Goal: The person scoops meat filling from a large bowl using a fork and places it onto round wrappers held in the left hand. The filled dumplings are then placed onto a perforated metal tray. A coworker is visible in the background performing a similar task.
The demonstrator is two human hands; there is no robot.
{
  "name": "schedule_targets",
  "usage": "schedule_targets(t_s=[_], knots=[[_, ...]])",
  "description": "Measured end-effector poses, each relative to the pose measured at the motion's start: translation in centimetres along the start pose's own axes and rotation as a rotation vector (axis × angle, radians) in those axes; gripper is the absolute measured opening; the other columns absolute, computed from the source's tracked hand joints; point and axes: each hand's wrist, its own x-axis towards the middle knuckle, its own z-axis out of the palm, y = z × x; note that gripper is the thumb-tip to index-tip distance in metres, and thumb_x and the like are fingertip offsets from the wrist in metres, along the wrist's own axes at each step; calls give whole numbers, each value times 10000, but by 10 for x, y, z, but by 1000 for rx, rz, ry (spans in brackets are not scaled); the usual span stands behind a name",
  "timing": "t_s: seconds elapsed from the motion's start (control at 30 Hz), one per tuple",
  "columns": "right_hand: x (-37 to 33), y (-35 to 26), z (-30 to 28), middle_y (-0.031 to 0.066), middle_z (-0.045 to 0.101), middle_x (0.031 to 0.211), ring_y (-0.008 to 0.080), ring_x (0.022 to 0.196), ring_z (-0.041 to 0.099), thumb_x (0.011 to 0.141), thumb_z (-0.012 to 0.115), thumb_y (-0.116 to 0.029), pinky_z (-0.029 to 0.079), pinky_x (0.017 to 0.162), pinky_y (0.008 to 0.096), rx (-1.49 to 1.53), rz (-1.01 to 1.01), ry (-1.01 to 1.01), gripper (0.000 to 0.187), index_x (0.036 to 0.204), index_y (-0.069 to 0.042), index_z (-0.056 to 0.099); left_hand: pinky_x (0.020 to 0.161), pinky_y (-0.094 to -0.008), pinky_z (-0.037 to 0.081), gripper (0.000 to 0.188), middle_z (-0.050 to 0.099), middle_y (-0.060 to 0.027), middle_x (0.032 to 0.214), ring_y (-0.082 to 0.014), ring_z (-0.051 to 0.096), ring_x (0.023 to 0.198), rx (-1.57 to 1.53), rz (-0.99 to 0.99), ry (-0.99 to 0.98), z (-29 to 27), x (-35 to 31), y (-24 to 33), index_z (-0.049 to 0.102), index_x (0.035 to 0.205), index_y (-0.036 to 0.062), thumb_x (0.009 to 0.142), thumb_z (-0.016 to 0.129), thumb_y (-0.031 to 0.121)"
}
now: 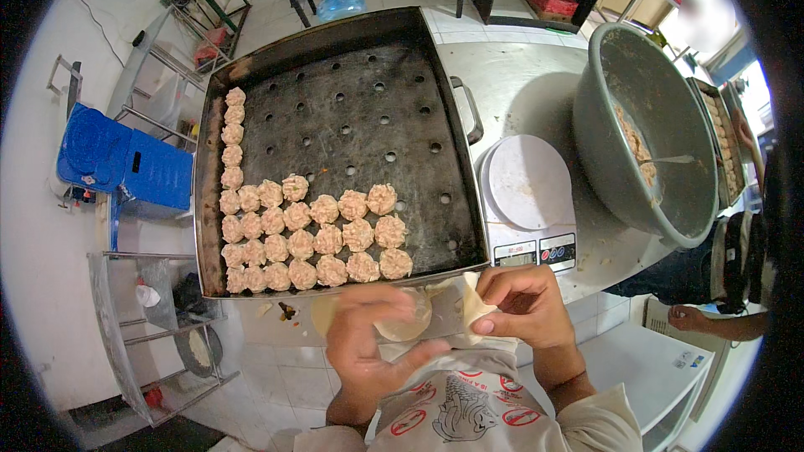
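My left hand (368, 343) holds a round pale dough wrapper (409, 324) flat across its fingers, just below the tray's front edge. My right hand (523, 305) pinches a small stack of wrappers (471, 305) between thumb and fingers, right beside the left hand. In front of both hands lies a large dark perforated metal tray (368, 109). Several shaped dumplings (314, 238) fill its front left part in rows, with one column running up the left edge.
A white digital scale (528, 192) stands right of the tray on the steel counter (511, 75). A big grey bowl (645, 134) with filling and a spoon sits further right. Another person's hand (688, 318) shows at the right. A blue container (126, 163) and wire racks stand left.
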Motion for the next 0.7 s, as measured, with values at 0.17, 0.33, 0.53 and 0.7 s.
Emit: schedule_targets(t_s=[0.17,0.33,0.53,0.7], knots=[[8,17,7,81,719,906,145,860,659,873,881,17,492,798,306,-46,-56,-70,225,822,-42,670,918,-398,597,403,763,-174,1121,-276,740,1089,40,-14,-265,-8,-8,-8,686,1145,-12,824,923,38],[6,28,13,100,684,964,170,828,636,934,846,-72,495,784,309,151,-153,31,232,861,-74,626,1040,-478,565,326,760,-177,1216,-333,723,1171,-652,-314,99,-14,-32,-33,681,1280,-11,984,747,108],[9,33,18,125,652,941,238,799,657,976,803,-222,587,773,406,-126,-685,221,258,930,-74,597,1144,-578,507,486,662,-180,1474,-371,608,1392,-1221,-243,410,-66,-67,-35,556,1502,-8,1125,489,291],[18,3,25,137,653,1006,308,933,668,966,823,-305,567,822,428,-1028,-668,-325,324,960,-33,648,1228,-536,429,440,553,-195,1605,-401,507,1498,-913,-214,402,-71,-55,-27,624,1453,10,1073,601,233]])
